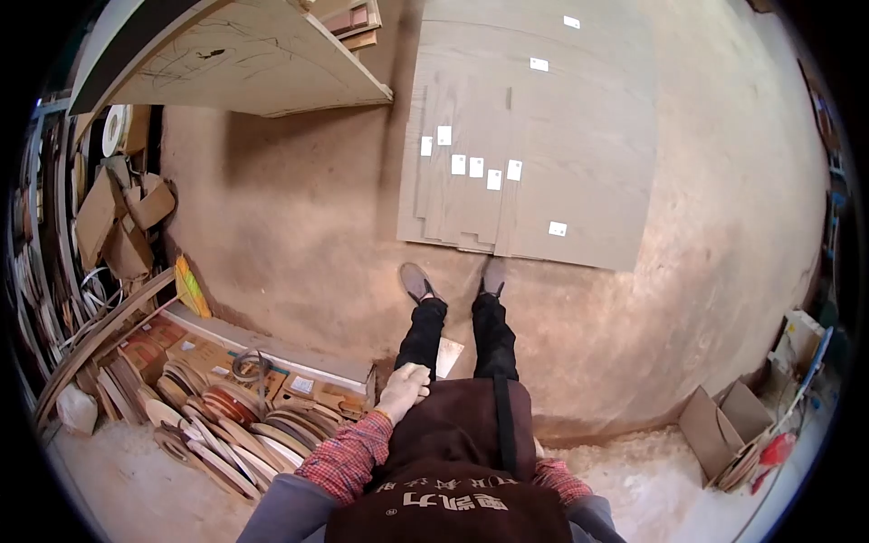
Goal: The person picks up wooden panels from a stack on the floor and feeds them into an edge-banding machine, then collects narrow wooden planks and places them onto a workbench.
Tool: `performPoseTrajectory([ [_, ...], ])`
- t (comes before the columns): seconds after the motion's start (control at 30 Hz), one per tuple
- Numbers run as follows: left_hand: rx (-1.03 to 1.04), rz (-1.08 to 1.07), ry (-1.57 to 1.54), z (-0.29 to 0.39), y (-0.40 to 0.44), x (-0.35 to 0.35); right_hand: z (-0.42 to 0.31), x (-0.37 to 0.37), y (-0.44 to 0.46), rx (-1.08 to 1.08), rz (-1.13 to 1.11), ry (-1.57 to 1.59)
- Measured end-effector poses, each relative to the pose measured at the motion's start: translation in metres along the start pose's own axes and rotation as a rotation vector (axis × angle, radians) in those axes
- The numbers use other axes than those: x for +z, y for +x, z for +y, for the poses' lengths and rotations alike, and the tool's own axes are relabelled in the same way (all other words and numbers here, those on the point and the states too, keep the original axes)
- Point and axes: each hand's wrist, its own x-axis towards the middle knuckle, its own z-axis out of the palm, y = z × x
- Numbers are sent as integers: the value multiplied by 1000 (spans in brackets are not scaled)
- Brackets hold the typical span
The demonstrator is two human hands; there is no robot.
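Note:
My left hand (405, 391) is closed, its fingers curled in at the left edge of the dark brown apron (444, 434). Whatever it may grip there is hidden. Only a sliver of my right hand (539, 449) shows past the apron's right side, and its fingers are out of sight. A black strap (503, 425) lies down the apron's right part. In front of my shoes, a broad layer of flat brown wood-grain panels (579, 145) lies on the floor, with several white labels (494, 179) stuck on them.
A large pale board (253, 77) juts out at upper left. Coiled edging strips (231, 403) and cardboard boxes (140, 353) fill the lower left. An open carton (724, 421) stands at lower right. A small pale piece (448, 357) lies between my legs.

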Motion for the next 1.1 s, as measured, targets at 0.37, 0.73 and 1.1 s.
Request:
performPoseTrajectory([
  [0.37,81,85,-133,52,16,-23,-40,-32,114,-304,332,-228],
  [0.73,145,2,217,129,87,-138,-227,151,112,-429,78,105],
  [1.1,-76,127,-49,70,70,-287,-214,380,24,-254,-320,-143],
])
